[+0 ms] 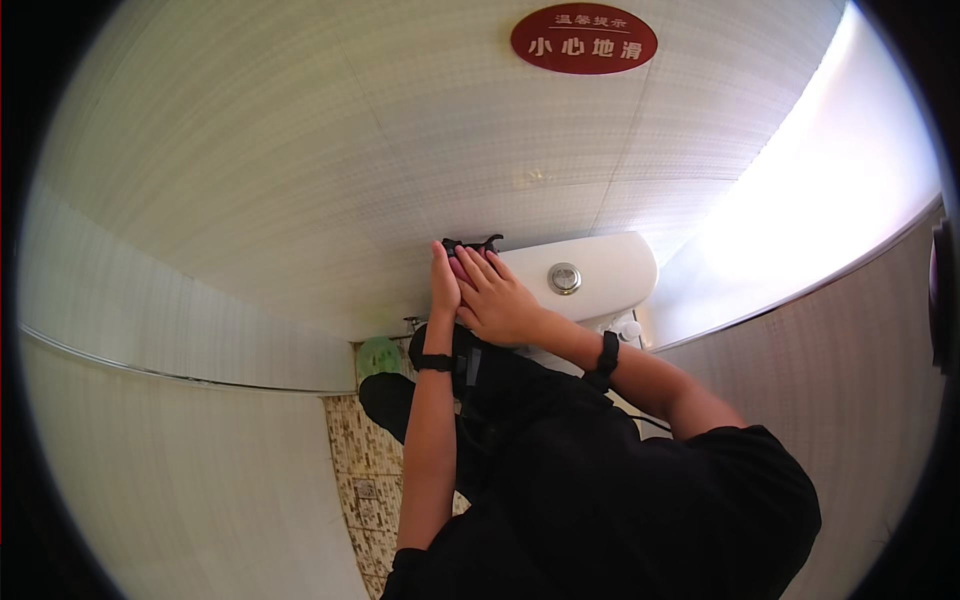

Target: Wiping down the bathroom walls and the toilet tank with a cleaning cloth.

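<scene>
My left hand [444, 289] and my right hand [501, 298] meet at the left end of a white toilet tank [611, 259]. Between them is a small black and pinkish item [462, 270], whose exact kind I cannot tell. The left hand stands edge-on along its left side, while the right lies over it with fingers stretched out, hiding most of it. A thin black hooked part sticks out past the fingertips, near the wall. To the right of the right hand, a round chrome flush button [564, 278] is set in the tank lid.
Tiled walls [300, 187] close in around the tank. A red oval sign [584, 39] with writing is on the wall ahead. At lower left, a green plastic container [379, 356] stands on the patterned tile floor [367, 439] with a drain [365, 489]. A white bottle [628, 330] is beside the tank.
</scene>
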A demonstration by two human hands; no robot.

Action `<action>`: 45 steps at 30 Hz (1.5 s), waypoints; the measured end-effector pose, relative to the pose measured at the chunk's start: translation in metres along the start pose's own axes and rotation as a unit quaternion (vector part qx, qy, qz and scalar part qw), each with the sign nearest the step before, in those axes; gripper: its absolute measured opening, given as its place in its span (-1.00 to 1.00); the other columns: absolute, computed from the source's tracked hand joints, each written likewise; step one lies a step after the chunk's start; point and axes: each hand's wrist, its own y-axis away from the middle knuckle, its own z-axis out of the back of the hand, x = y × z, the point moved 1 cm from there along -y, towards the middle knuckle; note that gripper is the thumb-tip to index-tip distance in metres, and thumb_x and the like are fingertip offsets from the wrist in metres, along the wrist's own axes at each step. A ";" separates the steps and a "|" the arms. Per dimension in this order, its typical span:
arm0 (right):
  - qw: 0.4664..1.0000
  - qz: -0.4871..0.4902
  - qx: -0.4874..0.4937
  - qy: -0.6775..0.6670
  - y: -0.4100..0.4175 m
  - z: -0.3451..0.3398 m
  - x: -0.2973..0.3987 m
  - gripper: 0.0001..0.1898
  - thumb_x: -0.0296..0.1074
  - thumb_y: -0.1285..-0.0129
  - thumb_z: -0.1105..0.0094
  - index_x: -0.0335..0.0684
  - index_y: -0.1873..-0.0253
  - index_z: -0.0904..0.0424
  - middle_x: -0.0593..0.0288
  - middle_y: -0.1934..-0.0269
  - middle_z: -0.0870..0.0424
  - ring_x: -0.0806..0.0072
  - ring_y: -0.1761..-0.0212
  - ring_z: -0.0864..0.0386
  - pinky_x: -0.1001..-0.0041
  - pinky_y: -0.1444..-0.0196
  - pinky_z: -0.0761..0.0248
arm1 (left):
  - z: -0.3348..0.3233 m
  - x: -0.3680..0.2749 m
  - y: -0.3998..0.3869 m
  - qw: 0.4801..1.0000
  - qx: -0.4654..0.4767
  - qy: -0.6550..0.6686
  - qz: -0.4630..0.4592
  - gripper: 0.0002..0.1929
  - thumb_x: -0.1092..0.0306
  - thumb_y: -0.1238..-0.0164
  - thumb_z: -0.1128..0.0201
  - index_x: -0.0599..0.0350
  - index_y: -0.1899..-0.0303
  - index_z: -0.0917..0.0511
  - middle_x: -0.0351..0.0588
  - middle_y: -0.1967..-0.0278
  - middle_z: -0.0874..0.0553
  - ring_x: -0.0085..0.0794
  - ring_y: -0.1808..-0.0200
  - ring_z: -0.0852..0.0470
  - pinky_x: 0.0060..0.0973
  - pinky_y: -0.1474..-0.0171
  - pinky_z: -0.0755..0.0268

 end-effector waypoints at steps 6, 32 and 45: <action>0.999 -0.034 -0.028 -0.007 0.000 0.000 0.012 -0.32 -0.03 -0.41 -0.09 -0.39 -0.48 -0.38 -0.31 -0.53 -0.30 -0.10 -0.59 -0.25 -0.03 -0.64 0.00 | 0.008 -0.008 0.008 0.999 -0.029 0.028 0.001 -0.35 -0.28 -0.72 0.15 0.22 -0.09 -0.57 -0.08 -0.06 -0.66 -0.39 -0.10 -0.61 -0.41 -0.24 -0.49; 0.982 -0.155 0.100 -0.045 0.019 0.026 0.025 -0.16 -0.22 -0.21 -0.32 0.06 -0.63 -0.26 0.12 -0.70 -0.09 0.18 -0.74 -0.02 0.00 -0.70 0.18 | 0.038 -0.053 0.021 0.944 0.213 -0.240 -0.071 -0.55 0.06 -0.77 0.12 0.23 -0.23 -0.55 0.18 -0.11 -0.69 -0.06 -0.24 -0.63 -0.24 -0.35 -0.38; 0.646 -0.640 0.021 -0.415 0.015 0.148 0.133 -0.38 0.26 -0.58 0.09 -0.26 -0.05 -0.73 -0.04 0.16 -0.81 0.17 -0.04 -0.73 0.27 -0.10 -0.53 | 0.153 -0.227 0.220 0.766 0.274 -0.344 0.469 -0.49 -0.11 -0.71 0.02 0.10 -0.28 -0.55 -0.06 -0.18 -0.71 -0.28 -0.21 -0.68 -0.23 -0.26 -0.49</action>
